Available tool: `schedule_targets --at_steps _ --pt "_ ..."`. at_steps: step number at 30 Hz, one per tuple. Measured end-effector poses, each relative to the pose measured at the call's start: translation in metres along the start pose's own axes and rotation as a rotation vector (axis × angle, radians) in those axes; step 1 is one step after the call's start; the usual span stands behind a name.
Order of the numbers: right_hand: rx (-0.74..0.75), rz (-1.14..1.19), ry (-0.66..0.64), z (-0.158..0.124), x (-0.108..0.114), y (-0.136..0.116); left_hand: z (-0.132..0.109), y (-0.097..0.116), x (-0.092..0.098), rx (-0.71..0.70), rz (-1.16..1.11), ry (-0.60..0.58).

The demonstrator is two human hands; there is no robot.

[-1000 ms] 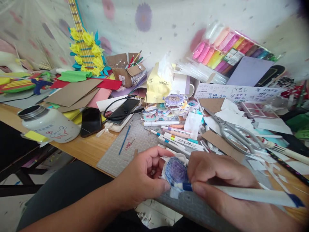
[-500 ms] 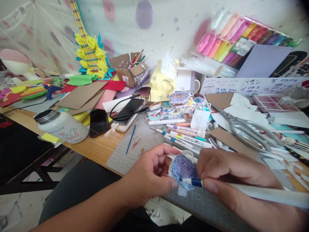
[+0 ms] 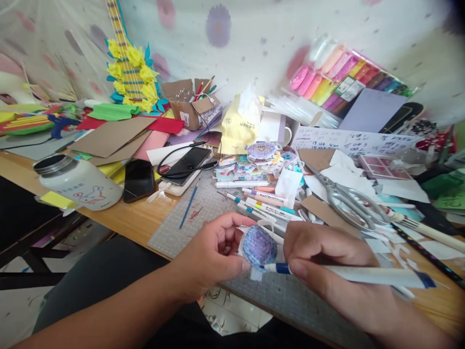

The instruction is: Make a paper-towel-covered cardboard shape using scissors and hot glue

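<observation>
While the left hand point(image 3: 207, 254) pinched a small disc point(image 3: 259, 246) by its left side, thumb at the lower edge and fingers curled behind, the right hand point(image 3: 327, 245) grasped a white marker point(image 3: 370, 275) close to its dark-blue collar. The disc, mottled purple in the middle and blue around, was held up between the two hands, over the near part of a grey cutting mat point(image 3: 169, 230), its face turned toward the head camera. Ragged white showed along its left edge, and a pale tab jutted from the bottom. The marker's tip was at the disc's lower right edge; whether it pressed on the surface was too fine to tell. Its barrel slanted slightly downward to the right, ending in dark blue beyond the right hand. Just past the hands lay a group of markers point(image 3: 271, 209), and behind these a stack of decorated pieces point(image 3: 238, 167), with a similar purple round point(image 3: 261, 150) on top. A thin blue paintbrush point(image 3: 189, 206) lay on the mat to the left, well apart from the disc. Large grey scissors point(image 3: 336, 196) rested among paper scraps on the right, and a white jar point(image 3: 87, 189) lay tilted near the table's left edge, beside a dark phone point(image 3: 138, 180).
</observation>
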State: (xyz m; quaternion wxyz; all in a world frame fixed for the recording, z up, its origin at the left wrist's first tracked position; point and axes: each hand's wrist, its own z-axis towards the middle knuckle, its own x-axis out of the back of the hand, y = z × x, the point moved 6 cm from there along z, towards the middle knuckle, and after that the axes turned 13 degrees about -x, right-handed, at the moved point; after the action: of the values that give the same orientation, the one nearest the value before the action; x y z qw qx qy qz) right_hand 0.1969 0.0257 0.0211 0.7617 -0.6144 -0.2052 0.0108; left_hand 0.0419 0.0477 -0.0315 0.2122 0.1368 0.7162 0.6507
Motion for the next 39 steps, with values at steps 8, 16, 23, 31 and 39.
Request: schedule_targets --at_steps 8,16,23,31,39 --pt "0.003 -0.008 0.005 0.002 0.0 0.0 -0.001 -0.002 0.001 0.006 -0.005 0.008" --pt "0.007 -0.015 0.032 0.0 0.001 -0.002 -0.001 0.0 0.0 0.026 0.004 0.002" --pt "-0.035 0.033 0.032 0.001 0.004 0.005 -0.001 0.002 0.001 -0.006 0.026 -0.009" --pt "-0.005 0.003 0.088 -0.001 0.007 0.006 0.0 0.003 0.002 -0.059 0.083 0.051" --pt "0.016 0.01 0.127 -0.001 0.009 0.003 -0.001 0.004 0.003 -0.086 0.053 0.08"
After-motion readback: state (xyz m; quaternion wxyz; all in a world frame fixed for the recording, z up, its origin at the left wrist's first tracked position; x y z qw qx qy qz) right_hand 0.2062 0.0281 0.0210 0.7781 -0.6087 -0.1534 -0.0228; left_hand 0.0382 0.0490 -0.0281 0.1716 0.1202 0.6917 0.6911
